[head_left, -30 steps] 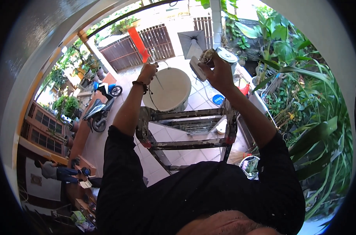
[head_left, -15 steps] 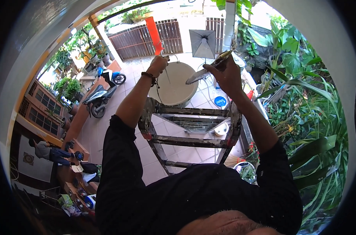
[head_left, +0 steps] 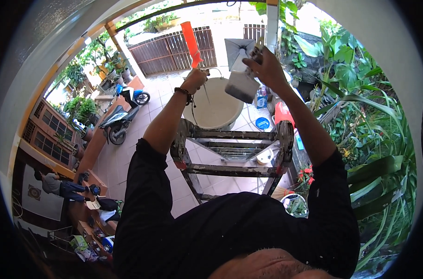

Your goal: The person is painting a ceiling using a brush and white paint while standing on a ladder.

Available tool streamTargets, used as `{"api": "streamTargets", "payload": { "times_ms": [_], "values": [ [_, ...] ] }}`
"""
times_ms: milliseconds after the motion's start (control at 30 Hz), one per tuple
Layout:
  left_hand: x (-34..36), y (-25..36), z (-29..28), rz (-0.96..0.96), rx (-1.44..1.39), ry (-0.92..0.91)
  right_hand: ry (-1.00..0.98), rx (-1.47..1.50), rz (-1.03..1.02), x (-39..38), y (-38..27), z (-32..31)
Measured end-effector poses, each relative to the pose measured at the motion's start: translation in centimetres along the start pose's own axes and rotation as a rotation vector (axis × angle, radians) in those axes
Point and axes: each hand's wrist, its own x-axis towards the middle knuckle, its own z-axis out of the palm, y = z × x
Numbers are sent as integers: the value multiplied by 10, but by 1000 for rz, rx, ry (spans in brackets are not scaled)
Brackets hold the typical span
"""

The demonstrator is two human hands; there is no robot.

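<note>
My left hand [head_left: 195,81] is closed around an orange tool [head_left: 190,43] that stands up above the fist, with a thin metal rod running down from the hand over the bucket. A large cream bucket [head_left: 214,108] with a wire handle is just below this hand, at the ladder's far side. My right hand [head_left: 269,70] grips a wide flat paintbrush [head_left: 242,85] by its handle. The brush's pale head, dark along the lower edge, points down beside the bucket's right rim. Paint-spattered rungs of a stepladder [head_left: 235,135] lie between my arms.
Below are floor tiles [head_left: 151,125], a blue round lid [head_left: 262,122] and a red container [head_left: 284,114]. Motorbikes [head_left: 116,122] and another person [head_left: 53,183] are at left. Dense plants [head_left: 383,121] fill the right. A grey square lamp-like shade [head_left: 235,49] stands beyond the bucket.
My right hand has turned the paintbrush from nearly edge-on to flat side showing, head lower. The left hand keeps its grip. The view has shifted slightly, moving ladder and bucket right in the picture.
</note>
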Motion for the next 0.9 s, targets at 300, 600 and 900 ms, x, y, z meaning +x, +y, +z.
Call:
{"api": "streamTargets", "payload": {
  "times_ms": [300,600,900],
  "values": [
    [0,-1,4,-2,66,-12,-171,-362,-43,58,-20,48],
    [5,-13,-4,-49,-31,-3,-189,-383,122,39,-17,86],
    [5,2,3,-22,-43,91,-291,-368,64,28,32,96]
  ]
}}
